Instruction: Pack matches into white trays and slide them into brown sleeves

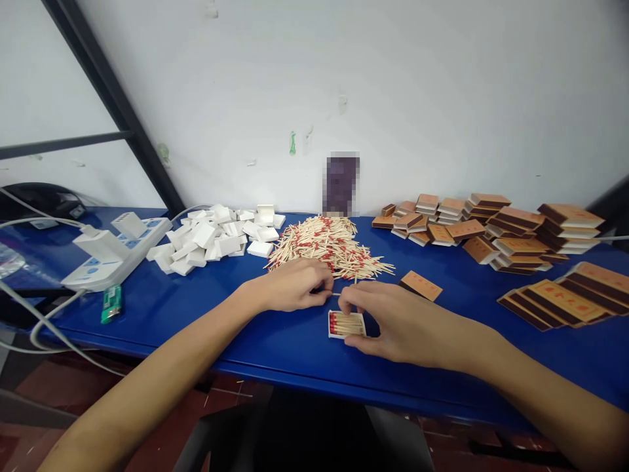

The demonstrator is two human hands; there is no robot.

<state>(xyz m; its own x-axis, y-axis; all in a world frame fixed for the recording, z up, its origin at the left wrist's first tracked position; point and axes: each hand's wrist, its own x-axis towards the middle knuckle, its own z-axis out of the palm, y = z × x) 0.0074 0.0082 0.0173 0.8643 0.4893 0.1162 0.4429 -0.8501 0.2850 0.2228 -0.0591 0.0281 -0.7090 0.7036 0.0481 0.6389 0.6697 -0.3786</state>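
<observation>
Red-tipped matches fill a small white matchbox tray (339,335) lying on the blue table. My right hand (393,318) grips this tray from the right, thumb at its near edge and fingers at the far side. Just beyond the tray, my left hand (299,285) is closed in a pinch. A thin pale stick, which looks like a match (337,294), pokes out at its fingertips. Behind that hand spreads a large heap of loose matches (319,239). One brown and orange matchbox sleeve (421,286) lies flat beyond my right hand.
White empty trays (211,236) are piled at the back left. Stacks of matchbox sleeves (521,229) and a leaning row (565,301) occupy the right. A power strip (118,255) with cables and a green packet (111,303) lie left. The table's front edge (314,387) runs nearby.
</observation>
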